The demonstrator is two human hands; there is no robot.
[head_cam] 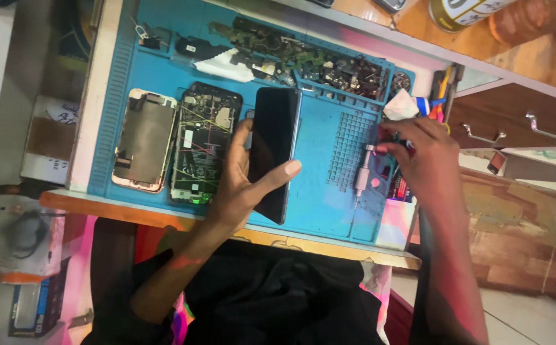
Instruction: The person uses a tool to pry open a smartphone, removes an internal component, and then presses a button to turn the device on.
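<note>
Resting on the desk (92, 96), a blue mat (335, 211) carries everything and serves as the landmark. Near the mat's middle the left hand (243, 185) holds a black phone (275, 150) screen-up, thumb across the lower glass and fingers curled behind its left edge; the phone's lower end reaches toward the mat's near edge. Left of the phone on the mat lie an opened phone (202, 142) with its boards and wires bare, and beyond it a back shell (144, 139). Along the mat's far trays sits a heap of loose parts (316, 61), with a white cloth (223, 67) beside them.

At the mat's right edge the right hand (422, 160) is closed narrow around small tools in a holder; exactly what it grips is hidden by the fingers. Just left of that hand a screwdriver (361, 179) lies on the mat, tip pointing toward the near edge.

Holding the phone well probably means keeping the grip on its edges, with the glass level and clear of the bare boards beside it, while the other hand draws a tool straight up so nothing spills.
</note>
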